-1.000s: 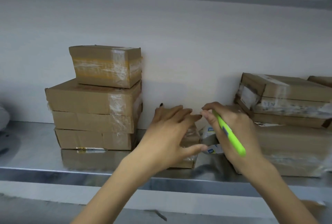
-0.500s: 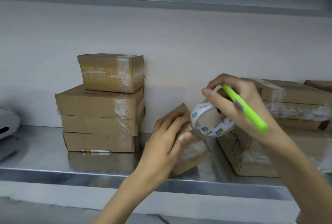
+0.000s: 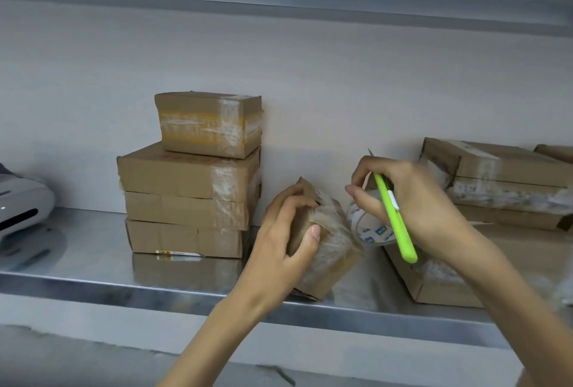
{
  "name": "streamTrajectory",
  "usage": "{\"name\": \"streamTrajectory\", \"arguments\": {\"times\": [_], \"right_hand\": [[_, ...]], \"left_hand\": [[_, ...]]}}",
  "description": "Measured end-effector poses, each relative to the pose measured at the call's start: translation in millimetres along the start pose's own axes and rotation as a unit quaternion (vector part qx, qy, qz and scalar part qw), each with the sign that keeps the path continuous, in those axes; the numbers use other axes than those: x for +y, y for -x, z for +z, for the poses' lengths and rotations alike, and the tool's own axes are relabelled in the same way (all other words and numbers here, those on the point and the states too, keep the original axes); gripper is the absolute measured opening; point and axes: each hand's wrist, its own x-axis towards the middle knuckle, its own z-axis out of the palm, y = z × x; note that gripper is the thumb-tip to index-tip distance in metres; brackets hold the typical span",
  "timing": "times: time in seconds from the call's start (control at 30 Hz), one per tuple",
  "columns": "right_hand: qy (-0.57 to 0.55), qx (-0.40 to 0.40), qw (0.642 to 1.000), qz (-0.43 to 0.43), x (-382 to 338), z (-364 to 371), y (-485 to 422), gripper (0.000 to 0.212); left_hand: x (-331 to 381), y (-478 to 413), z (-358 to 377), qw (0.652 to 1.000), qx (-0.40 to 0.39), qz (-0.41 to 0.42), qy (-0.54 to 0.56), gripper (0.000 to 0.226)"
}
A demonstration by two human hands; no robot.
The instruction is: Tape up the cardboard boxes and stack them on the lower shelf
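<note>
Already tape-wrapped, small cardboard box (image 3: 322, 250) sits tilted.

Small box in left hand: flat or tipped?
Tipped: the small box rests on a lower edge, one corner raised, gripped by the left hand.

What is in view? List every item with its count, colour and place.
stacked boxes: four, brown, taped, piled left of centre against the wall
small box: one, brown, wrapped in clear tape, tilted at mid shelf
tape roll: one, clear with blue and white labels, beside the small box
cutter: one, bright green, above the tape roll
boxes on the right: several, brown, exact count unclear
white device: one, left edge
shelf: one, silver metal
left hand: grips the small box
right hand: holds the cutter and tape roll
</note>
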Motion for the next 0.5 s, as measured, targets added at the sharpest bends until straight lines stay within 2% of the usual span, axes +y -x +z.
{"name": "streamTrajectory", "arguments": {"times": [0.1,0.2,0.27,0.4,0.5], "right_hand": [[-0.004,0.018,1.000,0.009,1.3,3.4,5.8,0.015],[-0.012,0.064,0.997,0.028,2.3,8.0,12.8,0.012],[-0.009,0.066,0.997,0.047,3.6,9.2,16.2,0.011],[0.042,0.074,0.994,0.075,2.7,12.7,25.0,0.012],[0.092,0.069,0.989,0.096,-1.8,13.3,29.6,0.017]], "left_hand": [[4.5,-11.8,-4.7,0.999,-0.008,0.034,-0.026,0.026],[13.8,-25.9,-6.6,0.998,-0.052,0.017,-0.029,0.023],[19.8,-35.4,-4.8,0.995,-0.069,0.008,-0.068,0.021],[25.3,-49.2,-5.5,0.984,-0.092,0.047,-0.148,0.018],[28.6,-54.4,-13.3,0.976,-0.154,0.072,-0.137,0.021]]}}
